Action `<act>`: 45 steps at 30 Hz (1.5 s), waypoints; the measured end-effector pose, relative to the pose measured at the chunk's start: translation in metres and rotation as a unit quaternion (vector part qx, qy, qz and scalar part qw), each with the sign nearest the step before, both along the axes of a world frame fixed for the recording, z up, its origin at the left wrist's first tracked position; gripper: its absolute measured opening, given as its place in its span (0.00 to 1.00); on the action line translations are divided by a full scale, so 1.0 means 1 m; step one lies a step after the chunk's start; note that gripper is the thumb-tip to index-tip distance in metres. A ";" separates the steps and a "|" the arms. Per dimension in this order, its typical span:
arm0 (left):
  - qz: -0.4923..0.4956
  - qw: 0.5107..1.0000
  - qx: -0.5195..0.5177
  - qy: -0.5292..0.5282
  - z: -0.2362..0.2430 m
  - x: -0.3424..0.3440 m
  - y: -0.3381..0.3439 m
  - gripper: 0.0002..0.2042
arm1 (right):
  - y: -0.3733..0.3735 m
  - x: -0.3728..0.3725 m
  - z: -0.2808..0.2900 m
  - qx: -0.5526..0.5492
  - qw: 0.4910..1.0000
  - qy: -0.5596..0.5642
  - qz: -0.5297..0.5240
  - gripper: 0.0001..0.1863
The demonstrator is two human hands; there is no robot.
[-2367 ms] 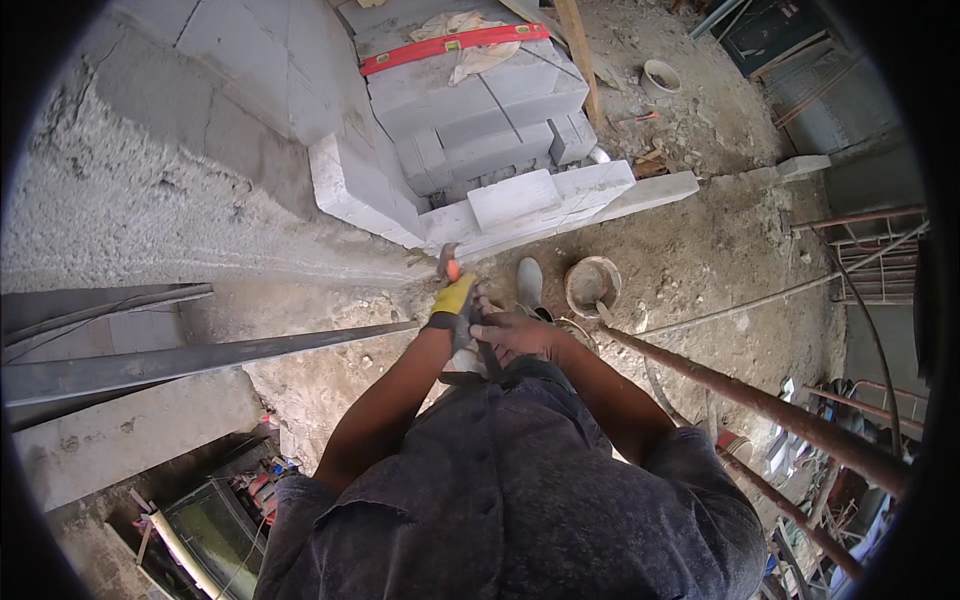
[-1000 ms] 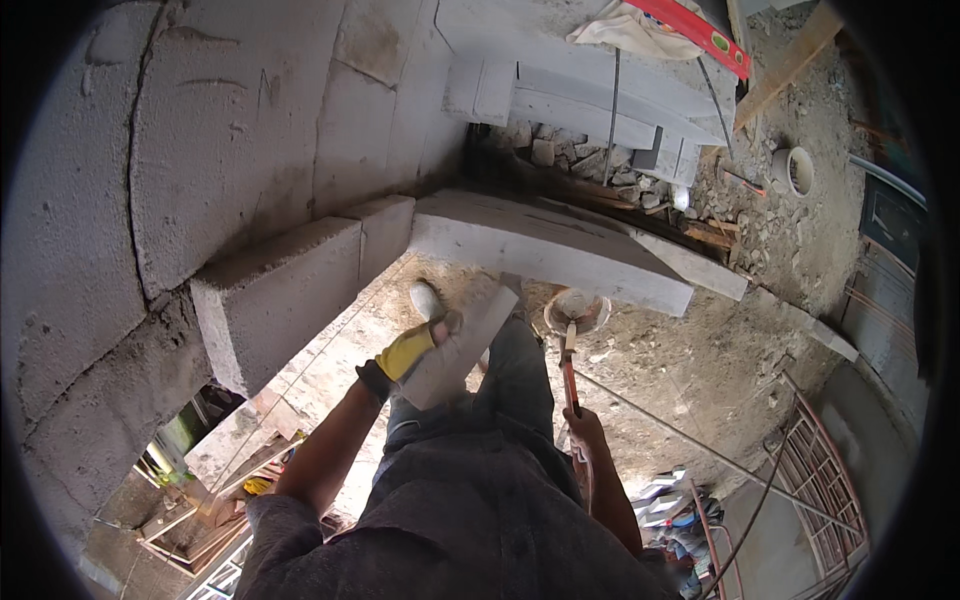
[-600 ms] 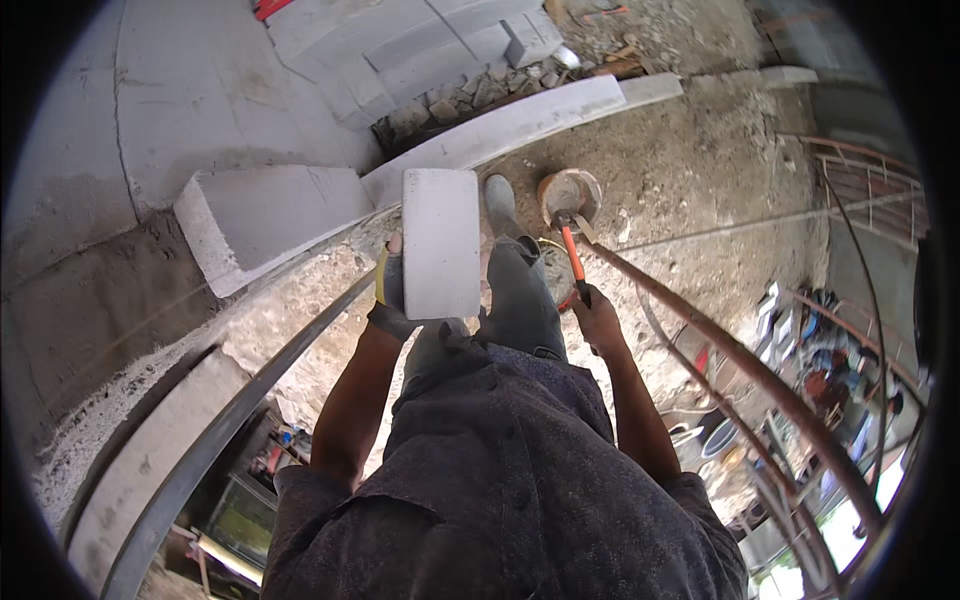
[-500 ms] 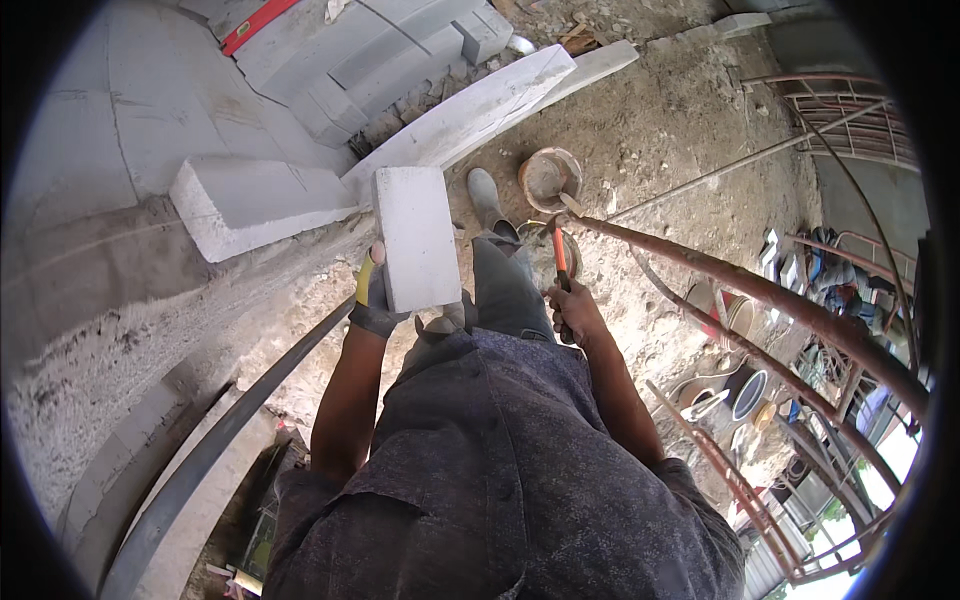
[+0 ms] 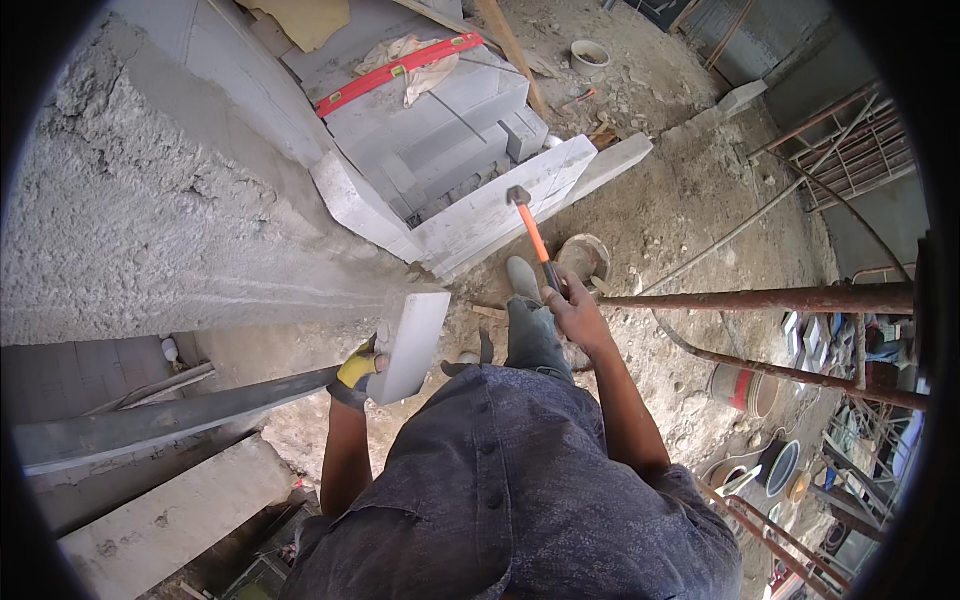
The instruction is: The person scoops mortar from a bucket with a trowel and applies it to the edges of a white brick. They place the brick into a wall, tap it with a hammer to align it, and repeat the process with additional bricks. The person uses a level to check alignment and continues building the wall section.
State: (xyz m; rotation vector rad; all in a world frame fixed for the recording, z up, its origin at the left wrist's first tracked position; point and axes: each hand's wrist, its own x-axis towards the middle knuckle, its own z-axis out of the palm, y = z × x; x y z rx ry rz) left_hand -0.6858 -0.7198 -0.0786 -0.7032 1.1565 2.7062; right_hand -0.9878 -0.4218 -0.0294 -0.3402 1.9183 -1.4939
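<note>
My left hand (image 5: 358, 373), in a grey and yellow glove, grips a pale concrete block (image 5: 416, 346) by its near left side. The block is held tilted in front of my left hip, with a narrow face turned up. My bare right hand (image 5: 578, 312) is closed around the dark grip of a hammer (image 5: 533, 234) with an orange handle. Its dark head points forward and overlaps a low row of light blocks (image 5: 470, 222) in the view; whether they touch I cannot tell.
A red spirit level (image 5: 400, 70) and a cloth (image 5: 432, 82) lie on stacked blocks beyond the row. Rusty scaffold pipes (image 5: 770, 300) cross at right. A grey bar (image 5: 190, 408) runs along the left. A round mortar pan (image 5: 584, 258) sits near my boot (image 5: 522, 277).
The hammer has risen forward, from beside my leg to over the block row in view. The block in my left hand has turned edge-up and lower. My view has swung to the left.
</note>
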 end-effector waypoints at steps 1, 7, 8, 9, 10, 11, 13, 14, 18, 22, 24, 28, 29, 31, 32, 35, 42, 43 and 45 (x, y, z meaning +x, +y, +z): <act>-0.019 0.999 -0.040 -0.016 0.006 0.006 -0.008 0.41 | -0.018 -0.018 -0.022 0.005 0.997 0.074 0.014 0.20; -0.031 0.945 -0.274 -0.175 0.009 0.018 0.008 0.37 | -0.196 -0.117 -0.045 0.181 0.952 0.232 0.079 0.21; -0.039 0.935 -0.281 -0.212 0.006 0.017 0.014 0.35 | -0.231 -0.135 -0.057 0.190 0.944 0.254 0.088 0.21; -0.047 0.925 -0.281 -0.253 0.006 0.015 0.020 0.34 | -0.263 -0.149 -0.060 0.204 0.937 0.268 0.095 0.20; -0.004 0.929 -0.210 -0.305 0.022 0.002 0.033 0.32 | -0.296 -0.162 -0.064 0.219 0.929 0.279 0.104 0.19; 0.055 0.935 -0.220 -0.272 0.006 0.007 0.049 0.30 | -0.331 -0.171 -0.067 0.231 0.922 0.288 0.118 0.19; 0.106 0.920 -0.204 -0.319 0.020 0.012 0.088 0.30 | -0.390 -0.195 -0.078 0.250 0.910 0.288 0.165 0.19; 0.122 0.907 -0.192 -0.354 0.034 0.010 0.108 0.30 | -0.422 -0.207 -0.082 0.252 0.899 0.297 0.200 0.18; 0.198 0.864 -0.126 -0.446 0.078 -0.017 0.186 0.30 | -0.528 -0.256 -0.109 0.251 0.813 0.399 0.343 0.16; 0.256 0.820 -0.067 -0.508 0.116 -0.060 0.251 0.30 | -0.591 -0.302 -0.126 0.232 0.703 0.491 0.459 0.17; 0.268 0.805 -0.047 -0.528 0.133 -0.080 0.265 0.31 | -0.606 -0.325 -0.136 0.218 0.662 0.520 0.493 0.17; 0.289 0.794 -0.022 -0.535 0.132 -0.115 0.270 0.31 | -0.636 -0.345 -0.161 0.220 0.632 0.555 0.495 0.18; 0.291 0.793 -0.018 -0.535 0.131 -0.122 0.268 0.31 | -0.638 -0.346 -0.167 0.212 0.622 0.594 0.464 0.18; 0.282 0.797 -0.022 -0.534 0.131 -0.133 0.257 0.31 | -0.635 -0.354 -0.179 0.198 0.607 0.663 0.391 0.18; 0.277 0.799 -0.027 -0.533 0.129 -0.139 0.248 0.31 | -0.631 -0.354 -0.186 0.178 0.632 0.672 0.343 0.18; 0.265 0.808 -0.052 -0.523 0.114 -0.160 0.199 0.31 | -0.611 -0.338 -0.209 0.147 0.720 0.643 0.216 0.18; 0.262 0.817 -0.083 -0.508 0.070 -0.170 0.159 0.33 | -0.566 -0.332 -0.212 0.119 0.851 0.502 0.100 0.13; 0.265 0.817 -0.085 -0.506 0.059 -0.158 0.164 0.34 | -0.573 -0.348 -0.208 0.135 0.857 0.493 0.071 0.12; 0.296 0.821 -0.123 -0.472 0.051 -0.140 0.179 0.35 | -0.593 -0.392 -0.203 0.180 0.878 0.442 0.023 0.15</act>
